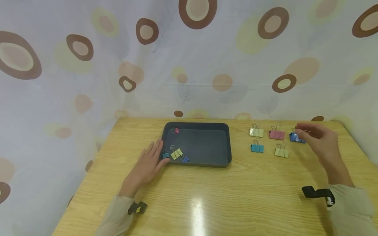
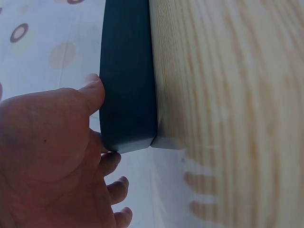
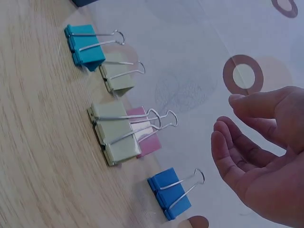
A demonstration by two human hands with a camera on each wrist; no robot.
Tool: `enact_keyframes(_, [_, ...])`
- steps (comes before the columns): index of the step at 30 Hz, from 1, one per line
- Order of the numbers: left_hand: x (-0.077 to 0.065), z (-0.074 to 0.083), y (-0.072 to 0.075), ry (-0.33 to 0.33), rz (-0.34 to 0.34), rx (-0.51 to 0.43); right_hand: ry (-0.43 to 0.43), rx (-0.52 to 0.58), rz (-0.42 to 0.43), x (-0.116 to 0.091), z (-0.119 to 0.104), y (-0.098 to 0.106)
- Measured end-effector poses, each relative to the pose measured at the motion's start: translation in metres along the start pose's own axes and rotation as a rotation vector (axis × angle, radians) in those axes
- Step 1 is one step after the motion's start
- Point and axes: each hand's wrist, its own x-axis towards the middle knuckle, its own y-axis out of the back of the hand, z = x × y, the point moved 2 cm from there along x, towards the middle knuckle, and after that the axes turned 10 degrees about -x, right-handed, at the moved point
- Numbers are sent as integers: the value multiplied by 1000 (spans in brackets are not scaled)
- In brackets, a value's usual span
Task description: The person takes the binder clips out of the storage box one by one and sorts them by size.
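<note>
A dark tray (image 1: 202, 147) sits on the wooden table. My left hand (image 1: 146, 167) rests at its near left corner, thumb against the near wall and fingers along the left side, as the left wrist view also shows. Over at the right, my right hand (image 1: 323, 141) hovers by a blue binder clip (image 1: 296, 137), thumb and fingertips apart. In the right wrist view nothing lies between its fingers, and the blue clip stands apart from them, handles up. Beside it stand a pink binder clip (image 1: 277, 135), a pale yellow-green one (image 1: 282, 152), another pale one (image 1: 256, 132) and a teal one (image 1: 257, 148).
Inside the tray, toward its left, lie smaller clips: a pink one (image 1: 176, 130), a teal one (image 1: 165, 155), a yellow one (image 1: 176, 153) and a blue one (image 1: 185, 159). A patterned curtain (image 1: 195, 98) hangs behind the table (image 1: 236, 196) and along its left.
</note>
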Motion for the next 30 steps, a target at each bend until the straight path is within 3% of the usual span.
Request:
enact_keyframes(7, [1,-1,-2,-1,-3,3,86,-29,-89,-2,-16,-21])
enact_keyframes(30, [1,1,-2,-9,5,7,299,10,-222,-22,-79,-93])
